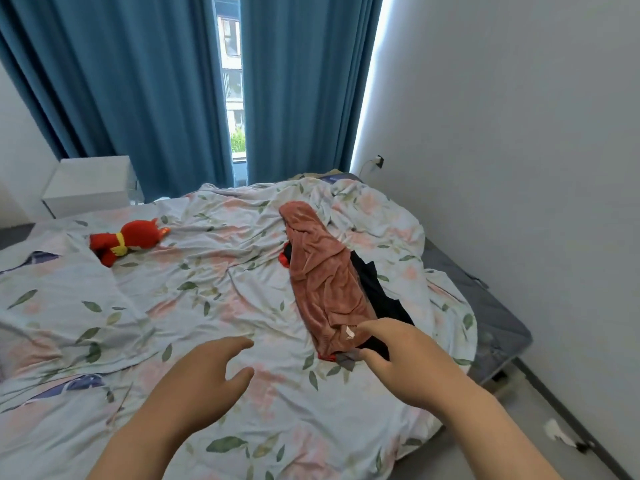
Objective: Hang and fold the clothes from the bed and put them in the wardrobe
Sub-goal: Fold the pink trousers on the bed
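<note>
The step in hand looks like the first pick-up: both hands reach over the bed and nothing has been lifted clear yet. The left hand [211, 372] hovers above the quilt with its grip wide, fingers spread and relaxed, holding nothing. The right hand [398, 355] is at the near end of the clothes pile; thumb and forefinger are parted around the hem there, but whether its grip has closed on cloth I cannot tell, since the fingertips are lost against the fabric.

Under both hands lies the pale blue cotton quilt printed with pink flowers and green leaves [242, 278], thin and much creased. Just beyond the right grip, running away from it, is the long dusty-pink plush garment [325, 282], soft, with a ribbed nap, lying in a loose rope-like bundle with a small white label [349, 331] at its near hem. Beneath it and to the right of that grip spreads a limp, matte black garment [381, 292]; a scrap of red cloth [284, 259] peeps out on its far left side.

The next move, as I judge it, calls for a firm pinch on the pink hem, the left hand coming across to take a second corner, then a lift and shake so the layers part.

Far left of the left grip lies a red and yellow plush toy [130, 239]. Beyond stand heavy, pleated teal curtains [138, 81].
</note>
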A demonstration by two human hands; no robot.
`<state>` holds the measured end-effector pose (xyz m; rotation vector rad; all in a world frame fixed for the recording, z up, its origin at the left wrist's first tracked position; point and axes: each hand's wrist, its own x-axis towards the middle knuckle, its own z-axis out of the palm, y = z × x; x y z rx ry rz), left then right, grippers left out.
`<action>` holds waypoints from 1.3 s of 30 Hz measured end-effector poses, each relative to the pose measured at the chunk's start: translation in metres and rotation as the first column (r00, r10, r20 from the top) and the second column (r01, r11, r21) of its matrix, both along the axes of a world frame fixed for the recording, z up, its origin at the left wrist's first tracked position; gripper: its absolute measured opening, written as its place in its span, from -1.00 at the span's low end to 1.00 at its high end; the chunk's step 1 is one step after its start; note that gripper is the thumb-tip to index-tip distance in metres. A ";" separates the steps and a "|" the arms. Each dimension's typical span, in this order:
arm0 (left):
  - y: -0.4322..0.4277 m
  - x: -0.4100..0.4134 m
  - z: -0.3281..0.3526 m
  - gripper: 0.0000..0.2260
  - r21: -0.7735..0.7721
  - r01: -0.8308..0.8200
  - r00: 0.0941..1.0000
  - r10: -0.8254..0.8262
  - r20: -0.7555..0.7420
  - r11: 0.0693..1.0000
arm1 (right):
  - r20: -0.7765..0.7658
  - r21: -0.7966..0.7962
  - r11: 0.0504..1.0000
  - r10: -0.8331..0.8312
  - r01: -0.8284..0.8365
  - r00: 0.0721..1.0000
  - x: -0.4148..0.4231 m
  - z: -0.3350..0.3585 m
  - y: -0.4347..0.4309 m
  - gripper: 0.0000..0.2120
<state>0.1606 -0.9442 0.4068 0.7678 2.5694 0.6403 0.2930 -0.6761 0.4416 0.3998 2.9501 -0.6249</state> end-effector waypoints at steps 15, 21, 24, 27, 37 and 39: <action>0.165 0.016 -0.050 -0.53 -0.168 0.052 0.996 -0.039 0.083 0.984 | 0.152 -0.191 0.974 -0.091 0.120 0.984 0.023 -0.061 0.186 -0.51; 0.184 -0.009 -0.070 -0.54 -0.162 0.044 0.993 -0.026 0.113 0.986 | 0.192 -0.209 0.969 -0.090 0.130 0.977 0.011 -0.081 0.196 -0.51; 0.196 -0.021 -0.086 -0.55 -0.138 0.040 0.987 -0.018 0.157 0.990 | 0.250 -0.214 0.967 -0.080 0.136 0.965 0.000 -0.091 0.204 -0.49; 0.207 -0.035 -0.110 -0.55 -0.124 0.042 0.977 -0.015 0.213 0.991 | 0.303 -0.205 0.968 -0.080 0.147 0.950 -0.015 -0.108 0.210 -0.49; 0.246 -0.061 -0.185 -0.59 -0.090 -0.052 0.905 0.085 0.416 0.995 | 0.387 -0.302 0.922 -0.112 0.241 0.915 -0.058 -0.169 0.219 -0.51; 0.257 -0.062 -0.203 -0.60 -0.091 -0.094 0.874 0.126 0.469 0.991 | 0.423 -0.315 0.912 -0.112 0.262 0.899 -0.065 -0.186 0.232 -0.51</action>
